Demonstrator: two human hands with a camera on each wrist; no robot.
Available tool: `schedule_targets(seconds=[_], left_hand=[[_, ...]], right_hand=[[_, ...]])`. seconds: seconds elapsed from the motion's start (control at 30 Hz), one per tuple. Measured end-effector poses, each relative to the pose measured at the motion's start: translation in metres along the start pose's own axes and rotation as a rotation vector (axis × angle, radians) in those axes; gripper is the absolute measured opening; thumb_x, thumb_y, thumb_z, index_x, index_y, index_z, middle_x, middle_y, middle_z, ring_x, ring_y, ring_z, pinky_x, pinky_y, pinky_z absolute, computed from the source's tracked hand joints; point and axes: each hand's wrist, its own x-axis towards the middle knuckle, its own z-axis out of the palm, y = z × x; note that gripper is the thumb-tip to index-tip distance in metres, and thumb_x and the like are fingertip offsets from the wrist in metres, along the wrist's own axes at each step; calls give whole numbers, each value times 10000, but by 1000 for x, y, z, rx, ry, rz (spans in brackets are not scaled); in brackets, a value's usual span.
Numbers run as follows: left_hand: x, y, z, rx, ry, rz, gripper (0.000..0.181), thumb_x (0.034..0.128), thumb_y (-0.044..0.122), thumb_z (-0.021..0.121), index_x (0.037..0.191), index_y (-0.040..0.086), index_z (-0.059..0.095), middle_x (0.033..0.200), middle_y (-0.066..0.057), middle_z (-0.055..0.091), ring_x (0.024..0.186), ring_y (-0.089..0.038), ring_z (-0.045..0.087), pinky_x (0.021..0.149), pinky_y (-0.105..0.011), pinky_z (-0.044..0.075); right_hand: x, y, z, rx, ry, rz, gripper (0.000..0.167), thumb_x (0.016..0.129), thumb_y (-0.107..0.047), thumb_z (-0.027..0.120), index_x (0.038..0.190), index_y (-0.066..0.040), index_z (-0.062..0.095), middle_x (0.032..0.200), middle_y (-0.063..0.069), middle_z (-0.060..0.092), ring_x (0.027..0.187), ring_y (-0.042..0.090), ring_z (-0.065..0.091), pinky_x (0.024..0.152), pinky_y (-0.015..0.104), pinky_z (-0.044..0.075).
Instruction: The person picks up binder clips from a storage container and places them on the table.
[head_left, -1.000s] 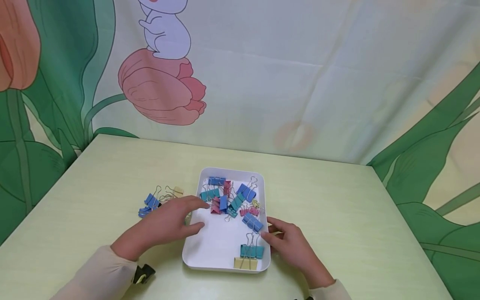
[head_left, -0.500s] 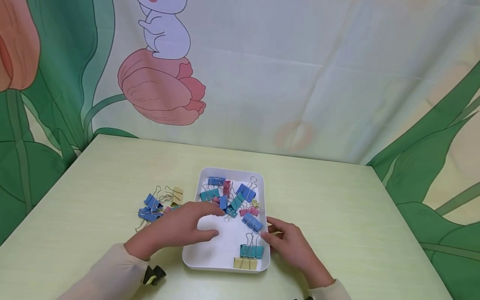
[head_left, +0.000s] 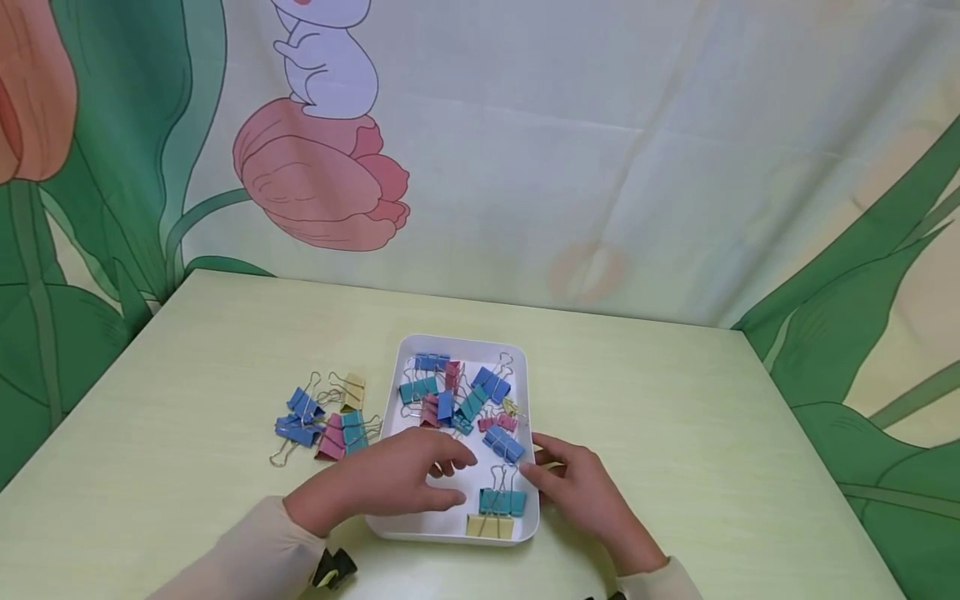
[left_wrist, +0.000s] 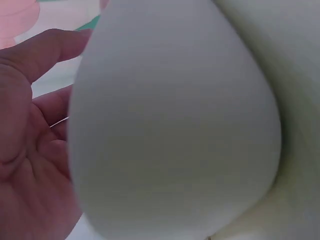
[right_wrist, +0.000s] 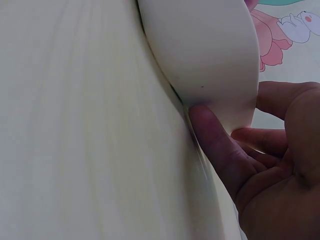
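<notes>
A white tray holds several binder clips in blue, teal, pink and yellow. My left hand hovers over its lower left part, fingers bent, thumb apart, and nothing seen between them. In the left wrist view the tray wall hides that hand's fingertips. My right hand holds the tray's right side, with a finger against the outer wall and other digits at the rim. Nearest the left fingertips inside are a teal clip, a yellow clip and a blue clip.
Left of the tray, a loose group of clips lies on the pale table, including a pink clip, a teal clip, a yellow clip and blue clips. A printed curtain hangs behind the table.
My left hand has moved right and toward me over the tray, uncovering the pink and teal clips on the table. The right hand and tray have stayed put.
</notes>
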Motion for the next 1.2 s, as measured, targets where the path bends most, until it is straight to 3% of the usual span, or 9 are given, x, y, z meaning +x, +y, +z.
schedule_targets(seconds=[0.27, 0.43, 0.67, 0.93, 1.2], left_hand=[[9, 8, 10, 46, -71, 20, 314, 881, 274, 688, 1155, 119, 687, 1100, 9, 702, 930, -95, 637, 863, -266, 537], [14, 14, 16, 68, -107, -20, 280, 866, 280, 703, 1105, 134, 704, 1012, 50, 702, 860, -61, 601, 848, -255, 525], [20, 16, 28, 117, -82, -4, 195, 834, 249, 725, 991, 135, 699, 846, 73, 663, 743, -31, 530, 787, -227, 504], [26, 18, 34, 91, -55, -11, 183, 791, 213, 772, 912, 147, 652, 672, 99, 550, 633, -36, 477, 635, -189, 415], [28, 16, 36, 67, -69, 6, 166, 784, 113, 761, 900, 150, 648, 665, 101, 556, 614, -20, 476, 623, -177, 417]], right_hand=[[1, 0, -1, -8, -2, -12, 535, 902, -311, 681, 1388, -143, 536, 1087, 83, 658, 856, 169, 652, 723, 296, 596], [1, 1, -1, -2, -4, -16, 536, 903, -309, 681, 1388, -134, 535, 1085, 88, 661, 856, 174, 657, 719, 300, 598], [1, 1, -1, -8, -4, -24, 525, 907, -294, 677, 1385, -128, 536, 1086, 93, 666, 851, 171, 663, 713, 297, 597], [2, 3, 0, -7, -7, -23, 520, 908, -293, 676, 1382, -125, 540, 1078, 96, 664, 841, 169, 662, 700, 297, 597], [1, 2, -1, -18, -3, -23, 518, 910, -303, 672, 1381, -132, 541, 1073, 88, 665, 834, 161, 664, 694, 290, 594]])
